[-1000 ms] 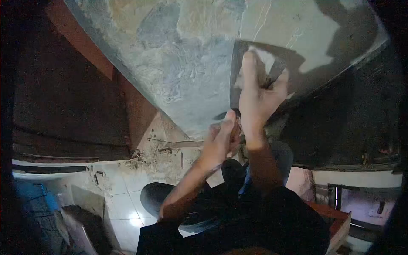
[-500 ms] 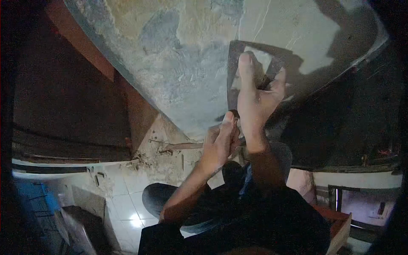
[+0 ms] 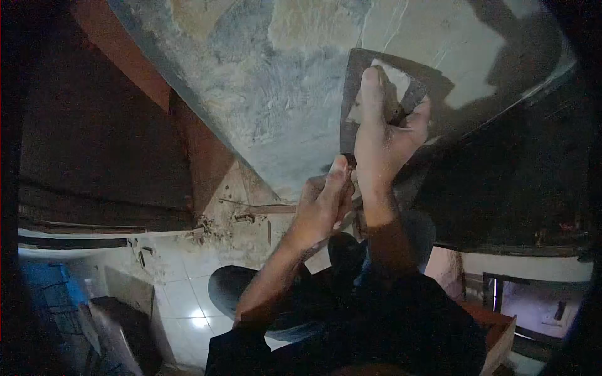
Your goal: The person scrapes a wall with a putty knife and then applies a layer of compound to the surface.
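A grey, patchy plastered surface [image 3: 269, 106] with rough, scuffed areas fills the upper middle. Against its right part lies a dark, flat sheet with a pointed top [image 3: 349, 94]; its kind is hard to make out, and shadow blends with its right side. My right hand [image 3: 385, 141] is closed on a pale, block-like piece [image 3: 398, 78] over the sheet, thumb along its left side. My left hand [image 3: 325, 200] is just below, thumb and fingers pinched at the sheet's lower corner. Its other fingers are curled and partly hidden.
The plastered surface narrows to a tip above a tiled floor [image 3: 182, 294] strewn with debris [image 3: 241, 219]. My bent knee [image 3: 232, 291] is under my left forearm. A dark box-like object [image 3: 125, 326] stands lower left; a reddish wooden piece [image 3: 489, 319] is lower right.
The view has shifted slightly, so the surface sits a little to the right. Both hands keep their grips; my right hand, the pale piece and the sheet appear slightly higher and further right.
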`<state>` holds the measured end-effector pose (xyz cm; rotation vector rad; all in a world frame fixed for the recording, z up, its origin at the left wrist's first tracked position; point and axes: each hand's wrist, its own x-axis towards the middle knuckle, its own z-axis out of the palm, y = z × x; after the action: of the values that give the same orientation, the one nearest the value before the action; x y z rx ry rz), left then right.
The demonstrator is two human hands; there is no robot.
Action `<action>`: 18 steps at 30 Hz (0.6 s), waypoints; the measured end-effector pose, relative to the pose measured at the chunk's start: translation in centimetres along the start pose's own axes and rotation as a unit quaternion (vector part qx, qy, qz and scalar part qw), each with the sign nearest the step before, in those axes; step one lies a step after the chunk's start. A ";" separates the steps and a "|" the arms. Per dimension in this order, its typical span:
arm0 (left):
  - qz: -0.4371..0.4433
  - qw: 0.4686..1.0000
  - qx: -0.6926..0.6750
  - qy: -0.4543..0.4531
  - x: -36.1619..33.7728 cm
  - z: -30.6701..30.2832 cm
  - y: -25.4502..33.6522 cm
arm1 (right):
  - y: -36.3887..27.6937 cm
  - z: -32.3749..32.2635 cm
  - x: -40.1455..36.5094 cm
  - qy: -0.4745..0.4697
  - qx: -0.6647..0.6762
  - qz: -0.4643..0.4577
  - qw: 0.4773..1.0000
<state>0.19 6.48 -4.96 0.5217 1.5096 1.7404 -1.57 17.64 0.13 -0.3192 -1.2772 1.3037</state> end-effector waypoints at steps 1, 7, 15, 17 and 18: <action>-0.038 0.999 0.008 0.019 -0.1 0.2 0.6 | 0.0 0.1 0.0 0.005 0.012 -0.014 1.000; -0.065 0.997 -0.023 0.030 -0.3 0.0 2.2 | -0.6 0.5 -0.3 0.019 -0.009 -0.010 1.000; -0.072 0.996 -0.012 0.055 1.4 0.8 -1.2 | 0.0 -0.2 0.5 0.011 -0.067 -0.029 0.997; 0.004 0.992 -0.112 0.063 1.3 2.8 -0.9 | -0.8 -0.4 0.6 -0.006 -0.065 0.022 0.998; 0.002 0.988 -0.139 0.065 2.1 3.1 -3.0 | -1.1 -0.4 0.9 -0.023 -0.056 0.021 0.998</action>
<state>1.97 10.08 -7.54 0.2724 1.3221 1.9810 -0.84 18.20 1.29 -0.3993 -1.3921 1.2842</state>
